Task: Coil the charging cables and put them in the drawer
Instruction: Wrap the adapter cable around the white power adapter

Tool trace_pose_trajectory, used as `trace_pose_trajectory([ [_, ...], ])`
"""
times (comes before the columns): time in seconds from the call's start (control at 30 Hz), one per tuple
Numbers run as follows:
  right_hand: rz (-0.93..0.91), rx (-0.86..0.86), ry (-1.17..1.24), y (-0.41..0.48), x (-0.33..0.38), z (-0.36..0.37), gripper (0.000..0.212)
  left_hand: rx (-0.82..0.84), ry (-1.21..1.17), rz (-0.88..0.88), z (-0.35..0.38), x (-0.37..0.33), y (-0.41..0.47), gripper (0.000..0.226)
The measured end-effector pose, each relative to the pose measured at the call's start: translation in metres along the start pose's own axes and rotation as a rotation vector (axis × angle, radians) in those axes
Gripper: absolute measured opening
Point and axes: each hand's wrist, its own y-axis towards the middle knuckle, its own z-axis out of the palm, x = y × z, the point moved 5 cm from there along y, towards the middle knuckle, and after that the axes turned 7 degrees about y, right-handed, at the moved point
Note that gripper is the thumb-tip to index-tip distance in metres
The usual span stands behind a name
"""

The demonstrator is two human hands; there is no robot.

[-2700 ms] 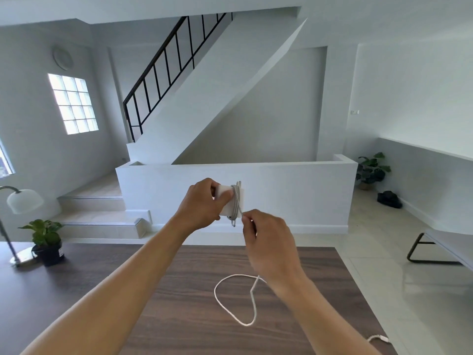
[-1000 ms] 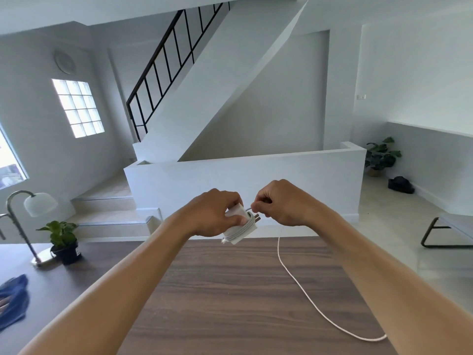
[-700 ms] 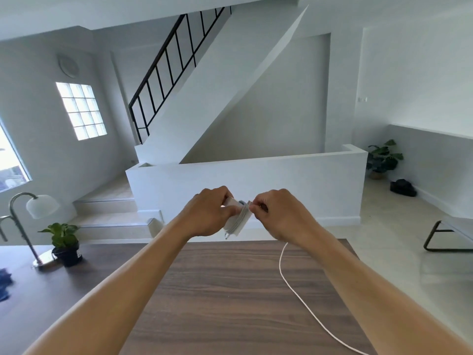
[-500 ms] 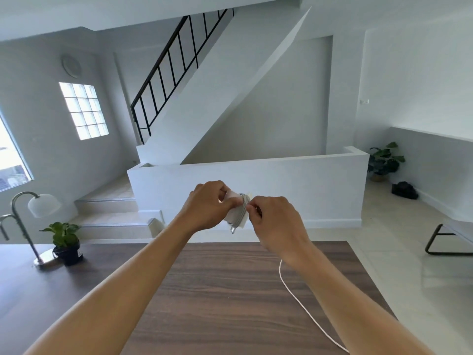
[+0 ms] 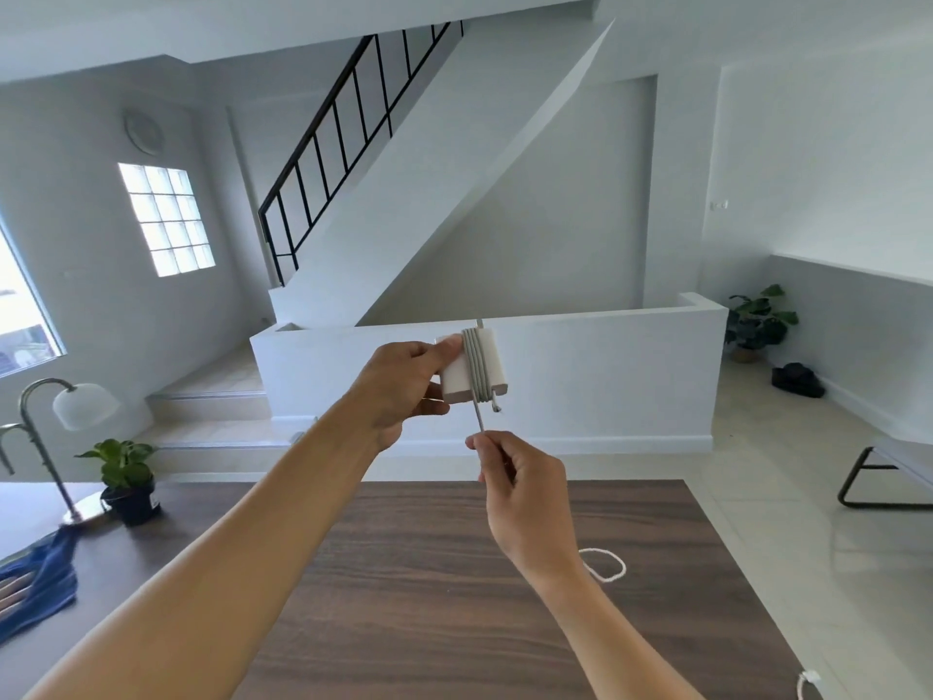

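Observation:
My left hand [image 5: 404, 384] holds a white charger block [image 5: 482, 365] up in the air above the far edge of the wooden table [image 5: 444, 588]. Several turns of white charging cable [image 5: 477, 376] are wound around the block. Just below it, my right hand [image 5: 520, 490] pinches the cable between thumb and forefinger, and the strand runs taut up to the block. The loose rest of the cable makes a small loop on the table to the right of my right wrist, and its plug end [image 5: 808, 682] lies near the table's front right corner. No drawer is in view.
A desk lamp [image 5: 65, 426] and a small potted plant [image 5: 126, 477] stand at the table's left end, with a blue cloth [image 5: 35, 583] in front of them. Beyond the table are a low white wall, stairs, and a bench frame [image 5: 888, 477] at the right.
My left hand has raised the block and turned it upright. My right hand has dropped below it, pulling the cable taut, and the slack on the table has gathered into a small loop.

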Motion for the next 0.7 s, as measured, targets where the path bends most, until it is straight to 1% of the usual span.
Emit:
trace_pose_trajectory([
  [0.13, 0.088, -0.003, 0.160, 0.006, -0.009, -0.001, 0.019, 0.107, -0.016, 0.029, 0.005, -0.006, -0.009, 0.041],
  [0.23, 0.136, 0.043, 0.217, 0.017, -0.017, -0.005, 0.029, 0.196, 0.005, 0.061, 0.008, -0.006, -0.015, 0.047],
  [0.33, 0.154, 0.168, 0.112, 0.031, -0.018, -0.018, 0.038, 0.335, 0.105, 0.120, 0.005, -0.008, -0.025, 0.050],
  [0.4, 0.151, 0.249, 0.021, 0.044, -0.014, -0.029, 0.040, 0.363, 0.315, 0.201, 0.002, -0.011, -0.030, 0.039],
  [0.47, 0.111, 0.331, -0.107, 0.056, -0.005, -0.034, 0.035, 0.363, 0.531, 0.268, -0.001, -0.010, -0.031, 0.030],
  [0.57, 0.052, 0.431, -0.218, 0.071, 0.008, -0.034, 0.019, 0.416, 0.647, 0.250, -0.001, -0.004, -0.031, 0.027],
  [0.63, 0.033, 0.476, -0.258, 0.075, 0.018, -0.032, 0.016, 0.406, 0.711, 0.236, -0.001, 0.000, -0.029, 0.028],
  [0.7, 0.019, 0.467, -0.298, 0.077, 0.023, -0.033, 0.016, 0.314, 0.822, 0.265, -0.006, 0.000, -0.023, 0.030],
])
